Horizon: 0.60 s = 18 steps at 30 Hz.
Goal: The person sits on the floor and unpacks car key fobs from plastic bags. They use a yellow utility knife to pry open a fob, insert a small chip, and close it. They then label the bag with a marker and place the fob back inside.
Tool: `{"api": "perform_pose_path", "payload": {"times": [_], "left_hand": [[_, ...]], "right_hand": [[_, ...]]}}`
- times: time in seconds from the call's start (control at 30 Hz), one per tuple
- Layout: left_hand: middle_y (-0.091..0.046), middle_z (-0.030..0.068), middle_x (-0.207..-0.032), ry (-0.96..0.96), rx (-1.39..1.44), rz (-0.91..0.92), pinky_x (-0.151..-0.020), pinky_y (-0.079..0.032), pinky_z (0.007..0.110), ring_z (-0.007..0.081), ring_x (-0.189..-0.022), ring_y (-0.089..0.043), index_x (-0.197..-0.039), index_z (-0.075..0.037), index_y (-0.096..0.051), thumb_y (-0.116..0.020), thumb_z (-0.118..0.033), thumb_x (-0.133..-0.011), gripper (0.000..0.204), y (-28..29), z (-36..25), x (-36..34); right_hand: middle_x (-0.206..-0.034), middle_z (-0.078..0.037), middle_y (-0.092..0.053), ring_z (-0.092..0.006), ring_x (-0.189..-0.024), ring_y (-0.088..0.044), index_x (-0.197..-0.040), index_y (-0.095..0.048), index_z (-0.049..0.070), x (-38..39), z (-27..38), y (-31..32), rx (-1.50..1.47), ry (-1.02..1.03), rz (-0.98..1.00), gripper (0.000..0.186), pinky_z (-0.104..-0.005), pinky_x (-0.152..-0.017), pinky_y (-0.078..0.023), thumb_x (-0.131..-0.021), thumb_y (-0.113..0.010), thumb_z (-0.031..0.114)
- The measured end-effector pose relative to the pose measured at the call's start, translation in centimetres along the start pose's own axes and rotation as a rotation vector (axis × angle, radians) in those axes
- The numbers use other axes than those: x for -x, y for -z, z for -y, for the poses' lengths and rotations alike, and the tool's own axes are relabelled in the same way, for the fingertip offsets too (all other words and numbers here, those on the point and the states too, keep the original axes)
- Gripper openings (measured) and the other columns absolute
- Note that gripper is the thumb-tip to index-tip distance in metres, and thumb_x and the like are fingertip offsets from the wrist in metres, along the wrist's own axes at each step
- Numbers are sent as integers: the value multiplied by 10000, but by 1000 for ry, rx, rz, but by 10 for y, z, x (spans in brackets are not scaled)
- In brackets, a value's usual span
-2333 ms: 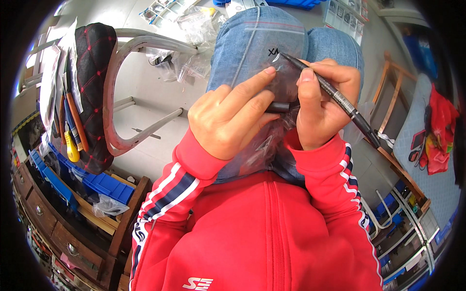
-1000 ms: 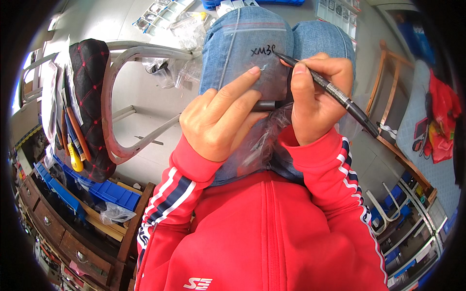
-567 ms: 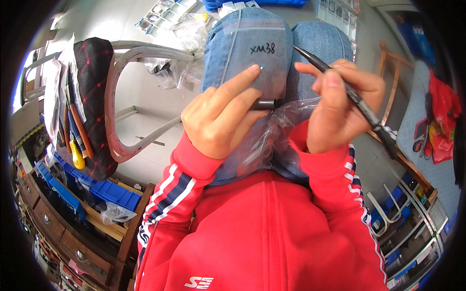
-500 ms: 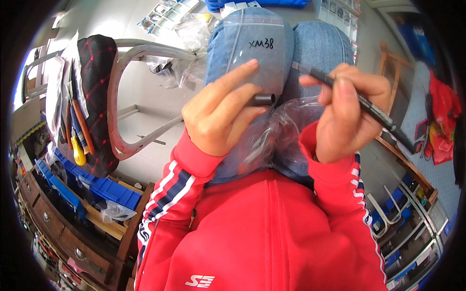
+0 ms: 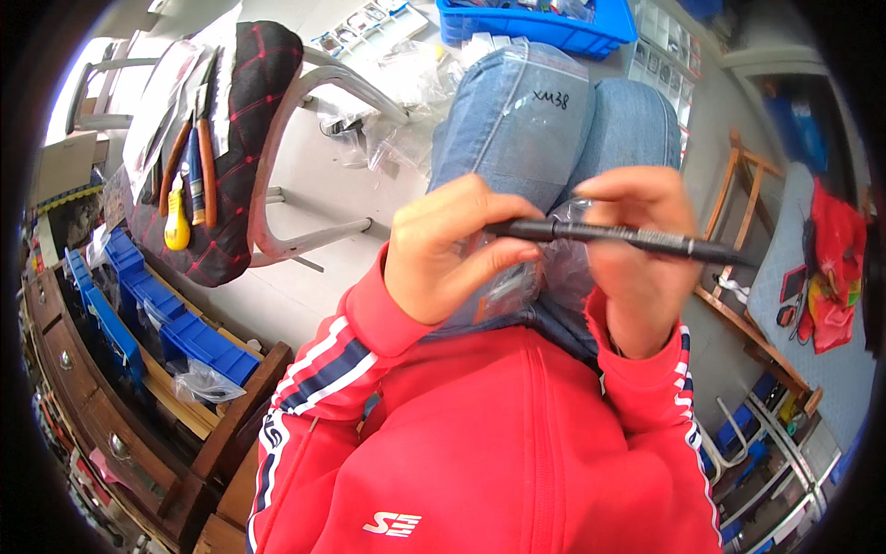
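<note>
My left hand [image 5: 434,249] has its fingers closed round the black marker cap [image 5: 517,229] over my lap. My right hand [image 5: 646,277], slightly blurred, grips a black marker [image 5: 683,245] lying horizontally, its left end meeting the cap. A clear zip bag [image 5: 544,134] with dark handwriting rests on my left denim-covered knee, above both hands. Crumpled clear plastic [image 5: 512,288] lies on my lap beneath the hands, partly hidden by them.
Left: a quilted black chair [image 5: 260,138] bearing pliers [image 5: 208,180] and a yellow-handled tool [image 5: 175,226]; blue bins [image 5: 209,346] on wooden drawers. Ahead: a blue crate [image 5: 535,35], compartment boxes [image 5: 365,28], bagged items. Right: a wooden frame [image 5: 738,185] and red gloves [image 5: 835,277].
The marker has left the bag and turned horizontal. My hands have moved down toward my body and together, bringing marker and cap end to end. The view has shifted slightly.
</note>
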<state>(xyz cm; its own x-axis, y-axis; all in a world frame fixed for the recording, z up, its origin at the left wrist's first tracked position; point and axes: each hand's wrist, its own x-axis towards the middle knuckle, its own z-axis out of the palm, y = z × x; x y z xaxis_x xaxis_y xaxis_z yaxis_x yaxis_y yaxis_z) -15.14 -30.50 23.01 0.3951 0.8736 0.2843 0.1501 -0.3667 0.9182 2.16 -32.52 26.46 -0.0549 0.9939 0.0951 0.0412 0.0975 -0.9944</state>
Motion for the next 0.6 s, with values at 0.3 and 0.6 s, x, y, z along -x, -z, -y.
{"api": "perform_pose_path", "payload": {"times": [0.3, 0.6], "left_hand": [[-500, 59, -614, 21, -44, -139, -468, -370, 285, 181, -535, -505, -852, -30, -644, -689, -19, -658, 199, 24, -24, 35], [-488, 53, -660, 17, -687, -541, -510, -406, 300, 188, -580, -506, -849, -88, -648, -714, -65, -622, 238, 97, -36, 65]], "right_hand": [[-554, -74, -419, -109, -441, -350, -774, -415, 45, 9, 5, -30, -422, 29, -153, 354, -226, -423, -283, -910, -425, 371], [-794, -133, -579, -110, -535, -506, -1175, -394, -10, -12, 19, -37, -309, -42, 179, 528, -213, -514, -409, -906, -416, 443]]}}
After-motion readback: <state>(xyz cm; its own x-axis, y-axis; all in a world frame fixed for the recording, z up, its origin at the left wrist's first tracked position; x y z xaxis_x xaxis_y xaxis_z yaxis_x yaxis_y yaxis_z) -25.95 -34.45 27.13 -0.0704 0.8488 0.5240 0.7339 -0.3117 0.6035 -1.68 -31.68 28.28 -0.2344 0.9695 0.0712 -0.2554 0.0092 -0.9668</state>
